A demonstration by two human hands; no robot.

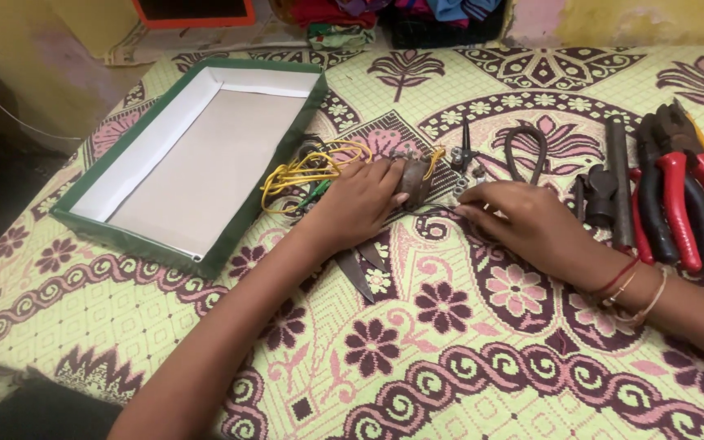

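Lying flat at the near edge, the patterned cloth (450,358) is seen to cover the counter, and both forearms are extended across it from the bottom of the view. Dark scissor blades (360,269) are partly visible beneath the left wrist. The left hand (356,204) is held palm down, its fingers curled over a small brown motor-like part (414,179), which is gripped at the middle of the cloth. The right hand (523,220), with threads and bangles at the wrist, is laid palm down just beside it; its fingertips are pinched narrowly on a thin black wire (437,210) that runs to the brown part. A tangle of yellow wire (303,175), with a green strand among it, is attached on the left side of the part and rests against the rim of the box.

As far as can be judged, the wiring work is under way: the yellow leads appear already fitted, while the black lead is being handled and the small nuts (459,189) lie loose beyond the hands. The green-edged cardboard box (156,244) stands empty to the left. To the right, red-handled pliers (678,204), a dark metal rod (619,187) and a looped black cable (525,151) are laid unused. Folded clothes (344,24) are seen farthest off.
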